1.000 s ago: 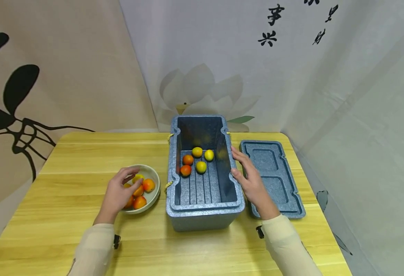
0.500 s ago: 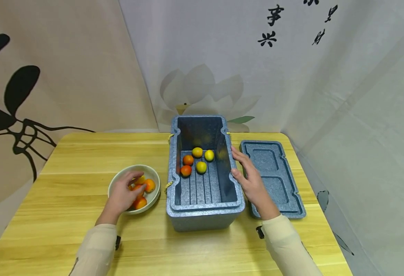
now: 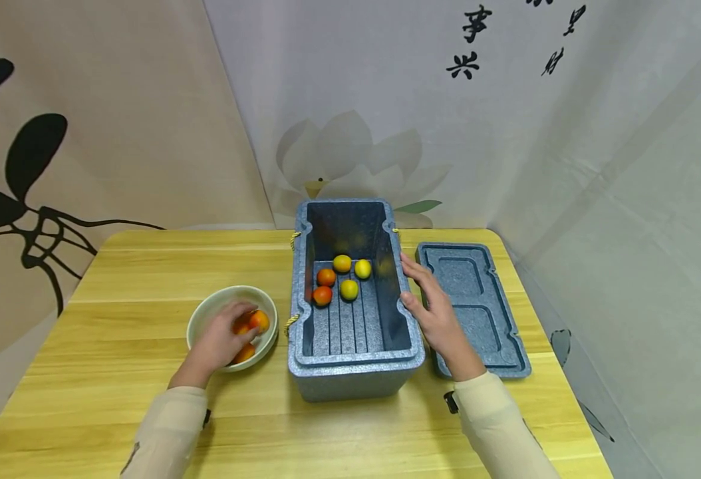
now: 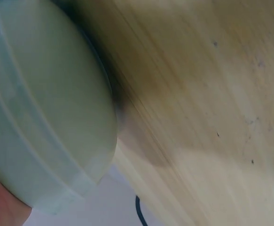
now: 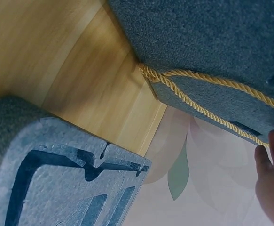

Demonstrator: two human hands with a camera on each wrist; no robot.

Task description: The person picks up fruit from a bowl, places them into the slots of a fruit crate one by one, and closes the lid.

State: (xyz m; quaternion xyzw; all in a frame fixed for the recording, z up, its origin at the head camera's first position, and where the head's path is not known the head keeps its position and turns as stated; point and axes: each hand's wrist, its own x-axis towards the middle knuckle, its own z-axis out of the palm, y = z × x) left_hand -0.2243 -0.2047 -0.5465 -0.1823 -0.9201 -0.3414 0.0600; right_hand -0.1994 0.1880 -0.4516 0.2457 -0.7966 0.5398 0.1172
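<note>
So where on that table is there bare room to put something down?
The widest bare wood on the table lies left of and behind the bowl. Another strip runs along the near edge, between the two sleeves. Inside the box, the near half of the floor is free. It is crowded between box and lid, where the right hand rests, and in the bowl, under the left hand.

My head view was bright and evenly lit, soft light from above leaving only faint shadows on the counter [image 3: 147,266] beside the foam box [image 3: 353,372] and under the bowl [image 3: 207,313]. No glare showed, though the box's inside was dim. Straight lines bowed slightly toward the frame's edges. My left wrist view was badly smeared: the bowl [image 4: 43,108] and wood grain were blurred, with a dark shadow beside the bowl. My right wrist view was sharper, the rope [image 5: 207,96] crisp, the lid [image 5: 57,174] softer.
</note>
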